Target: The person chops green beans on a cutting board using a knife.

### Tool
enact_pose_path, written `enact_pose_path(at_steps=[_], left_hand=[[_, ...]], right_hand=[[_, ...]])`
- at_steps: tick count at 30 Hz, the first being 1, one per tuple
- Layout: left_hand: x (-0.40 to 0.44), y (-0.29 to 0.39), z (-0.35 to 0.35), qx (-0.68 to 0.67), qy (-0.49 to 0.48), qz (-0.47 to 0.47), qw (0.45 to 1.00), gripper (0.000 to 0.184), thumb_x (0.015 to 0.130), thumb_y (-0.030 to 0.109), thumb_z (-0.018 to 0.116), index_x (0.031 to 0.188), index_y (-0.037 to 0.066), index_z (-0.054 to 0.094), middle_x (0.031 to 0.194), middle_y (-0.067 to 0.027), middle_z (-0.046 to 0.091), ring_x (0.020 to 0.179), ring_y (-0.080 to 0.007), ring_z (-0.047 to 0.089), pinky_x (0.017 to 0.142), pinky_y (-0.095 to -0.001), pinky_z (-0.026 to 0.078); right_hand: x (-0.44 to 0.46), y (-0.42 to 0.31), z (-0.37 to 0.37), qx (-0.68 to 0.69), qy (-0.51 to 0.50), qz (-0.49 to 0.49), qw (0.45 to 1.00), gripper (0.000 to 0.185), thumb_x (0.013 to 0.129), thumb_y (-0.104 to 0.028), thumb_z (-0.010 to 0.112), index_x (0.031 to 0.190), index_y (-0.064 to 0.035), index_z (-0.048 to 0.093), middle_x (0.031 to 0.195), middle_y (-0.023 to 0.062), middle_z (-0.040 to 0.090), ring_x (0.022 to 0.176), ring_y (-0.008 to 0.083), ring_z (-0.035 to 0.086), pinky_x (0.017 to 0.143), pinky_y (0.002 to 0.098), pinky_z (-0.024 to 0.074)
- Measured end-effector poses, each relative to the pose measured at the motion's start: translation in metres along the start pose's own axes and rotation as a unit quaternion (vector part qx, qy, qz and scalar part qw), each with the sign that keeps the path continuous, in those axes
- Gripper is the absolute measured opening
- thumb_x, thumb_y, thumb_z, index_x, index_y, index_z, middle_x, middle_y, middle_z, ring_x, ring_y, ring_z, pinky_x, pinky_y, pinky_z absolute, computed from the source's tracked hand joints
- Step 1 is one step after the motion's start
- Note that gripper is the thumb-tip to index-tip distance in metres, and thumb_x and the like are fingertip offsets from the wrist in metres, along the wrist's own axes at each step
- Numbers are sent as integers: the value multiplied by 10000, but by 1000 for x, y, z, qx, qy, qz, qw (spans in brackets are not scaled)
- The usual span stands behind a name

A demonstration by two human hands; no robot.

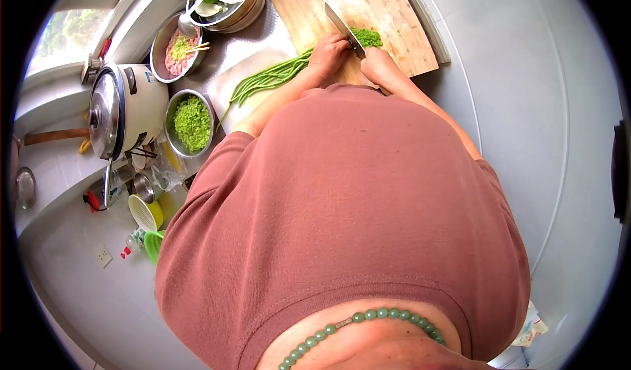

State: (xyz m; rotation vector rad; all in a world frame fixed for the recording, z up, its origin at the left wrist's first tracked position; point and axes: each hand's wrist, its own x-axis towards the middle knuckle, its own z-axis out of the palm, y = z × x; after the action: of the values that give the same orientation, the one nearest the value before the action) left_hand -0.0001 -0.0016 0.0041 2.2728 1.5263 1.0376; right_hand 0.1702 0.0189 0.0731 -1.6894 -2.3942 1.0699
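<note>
My right hand point(378, 64) is wrapped round the handle of a kitchen knife point(343, 24), whose blade points away from me over the wooden cutting board point(302, 5). Close to the left side of the blade, my left hand point(330, 51) presses its bent fingers on the ends of a bunch of long green beans point(273, 78). The beans trail off to the left, past the board. A small heap of finely chopped green beans point(367, 38) lies just right of the blade. Where the blade meets the beans is hidden by my fingers.
Left of the board stand a metal bowl of chopped greens point(192, 124), a bowl of minced meat point(177, 53) with chopsticks, and stacked bowls point(246, 11) with a white spoon. A lidded cooker point(135, 100) sits further left, with a yellow basket point(146, 212) nearby.
</note>
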Motion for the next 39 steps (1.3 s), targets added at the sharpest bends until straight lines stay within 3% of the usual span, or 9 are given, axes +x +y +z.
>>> enact_pose_path(at_steps=[8, 23, 29, 39], left_hand=[[-2, -1, 2, -12, 7, -9, 1000, 129, 727, 69, 685, 854, 60, 662, 961, -98, 640, 923, -300, 592, 812, -373, 495], [-3, -4, 5, -9, 6, -17, 1000, 140, 721, 60, 683, 859, 74, 666, 971, -86, 643, 936, -293, 588, 811, -367, 496], [-1, 1, -1, -23, 16, -12, 1000, 150, 723, 72, 697, 871, 74, 674, 967, -84, 645, 921, -291, 600, 803, -365, 501], [-5, 2, -4, -20, 19, -10, 1000, 166, 713, 69, 711, 871, 62, 662, 973, -94, 639, 933, -295, 594, 813, -368, 494]], right_hand=[[-15, 6, -11, 2, -5, -29, 1000, 263, 806, -114, 472, 933, 61, 620, 902, 308, 633, 903, 445, 619, 820, 485, 487], [-15, -7, -16, -12, -46, 25, 999, 239, 806, -96, 476, 883, 70, 630, 913, 300, 638, 890, 439, 626, 796, 475, 498], [5, -4, 5, -3, 6, 5, 1000, 235, 808, -108, 489, 896, 46, 643, 915, 292, 643, 895, 430, 632, 784, 475, 502], [9, -3, -1, -6, -23, 29, 999, 267, 818, -142, 496, 956, 35, 641, 946, 292, 643, 927, 418, 632, 822, 466, 504]])
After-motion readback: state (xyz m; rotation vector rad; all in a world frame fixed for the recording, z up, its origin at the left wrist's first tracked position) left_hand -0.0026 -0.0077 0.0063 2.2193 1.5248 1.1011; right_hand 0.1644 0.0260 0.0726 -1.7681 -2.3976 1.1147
